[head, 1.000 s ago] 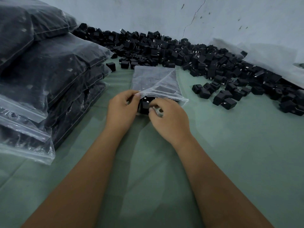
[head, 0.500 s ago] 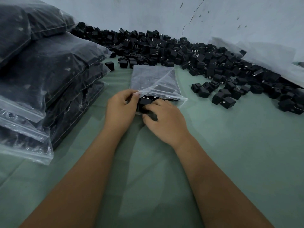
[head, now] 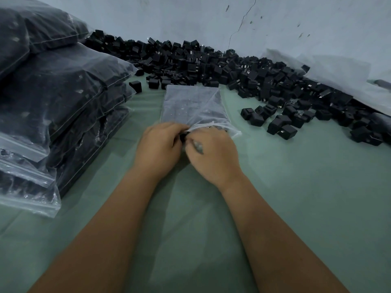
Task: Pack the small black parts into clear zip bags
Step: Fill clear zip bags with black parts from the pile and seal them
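Both hands meet at the mouth of a clear zip bag (head: 191,106) that lies flat on the green table (head: 296,197). The left hand (head: 158,144) has its fingers curled and pinches the near left corner of the bag's opening, lifting the top film. The right hand (head: 213,153) is curled over the opening just at 3 o'clock of the left; it seems to press a black part (head: 183,137) into the mouth, though its fingertips are hidden, so I cannot tell exactly what it holds.

The step in hand looks like loading: the bag already shows dark shapes inside and reads as nearly full. The next move probably calls for seating this last part, flattening the contents, then running the zip strip closed from one corner to the other while the left hand steadies the edge.

At 12 to 3 o'clock of the hands, a long heap of loose parts (head: 232,68) runs along the wall (head: 190,15). At 9 to 10 o'clock stands a stack of filled bags (head: 53,98). At 2 o'clock, empty plastic (head: 338,70) leans on the wall.

No brand, label or writing can be read anywhere.
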### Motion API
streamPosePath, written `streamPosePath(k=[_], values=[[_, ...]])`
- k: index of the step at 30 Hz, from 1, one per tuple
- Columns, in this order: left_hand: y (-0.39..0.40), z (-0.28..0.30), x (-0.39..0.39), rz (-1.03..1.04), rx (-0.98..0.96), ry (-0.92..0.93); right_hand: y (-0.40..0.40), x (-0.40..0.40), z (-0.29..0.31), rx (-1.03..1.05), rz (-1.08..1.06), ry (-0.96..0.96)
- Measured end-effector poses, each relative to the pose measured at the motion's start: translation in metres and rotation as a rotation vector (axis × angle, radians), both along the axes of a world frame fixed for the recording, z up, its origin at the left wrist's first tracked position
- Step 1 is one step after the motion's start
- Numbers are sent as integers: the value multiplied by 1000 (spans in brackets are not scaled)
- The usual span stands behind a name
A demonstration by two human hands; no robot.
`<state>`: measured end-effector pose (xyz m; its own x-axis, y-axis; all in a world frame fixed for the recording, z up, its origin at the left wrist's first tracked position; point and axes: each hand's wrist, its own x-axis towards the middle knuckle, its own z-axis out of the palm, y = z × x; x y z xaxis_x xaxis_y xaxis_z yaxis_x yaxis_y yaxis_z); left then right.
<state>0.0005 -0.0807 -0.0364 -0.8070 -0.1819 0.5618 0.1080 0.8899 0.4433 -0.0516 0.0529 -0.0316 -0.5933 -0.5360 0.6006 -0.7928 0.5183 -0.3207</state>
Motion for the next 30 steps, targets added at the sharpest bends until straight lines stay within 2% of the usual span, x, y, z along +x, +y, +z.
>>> streamPosePath(k=[2,6,8,11,13,18,21,23,25,27,30], values=[[0,0,0,-1,-17,-9,8,-3,7,-223,-96,71],[1,-1,1,29,-55,-20,45,-34,13,-440,-387,-28],[3,0,1,51,-63,-18,72,-55,9,-314,-600,-119],[7,1,1,73,-50,-8,101,-71,2,43,-765,-459],[10,3,-3,91,-48,-18,105,-76,-1,94,-755,-556],[20,5,-12,235,-9,-25,100,-76,-3,-2,-730,-362],[24,5,-17,302,48,-50,98,-72,2,-136,-616,-477],[23,5,-18,307,138,-57,96,-69,5,-213,-521,-583],[18,6,-19,286,286,-56,96,-67,4,-202,-480,-609],[14,6,-17,256,418,-54,96,-67,1,-186,-475,-590],[14,7,-14,219,507,-54,96,-72,-4,-167,-501,-509]])
